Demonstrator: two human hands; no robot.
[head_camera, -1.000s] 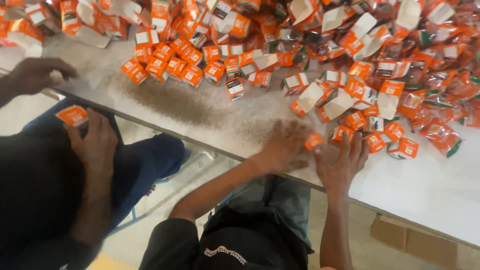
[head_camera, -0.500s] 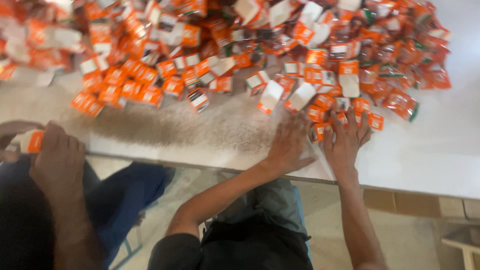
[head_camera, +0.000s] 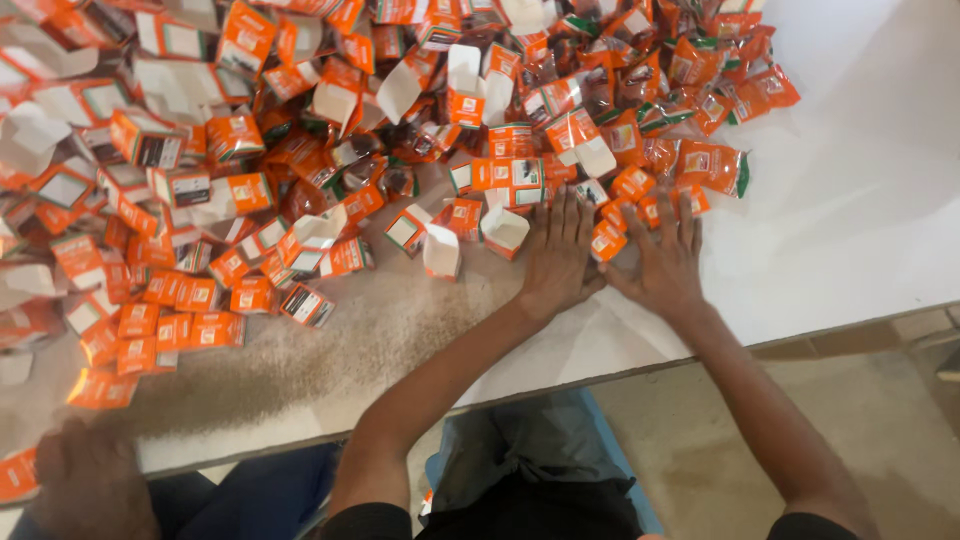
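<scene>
While both palms lie flat on the white table, left hand & right hand spread fingers wide, holding nothing, touching small orange cardboard cartons at the heap's near edge.

Left hand and right hand flat, fingers spread, side by side on white table, fingertips touching edge of heap of orange cartons and orange sachets. Brown powder dusts table. Another person's hand at lower left.
</scene>
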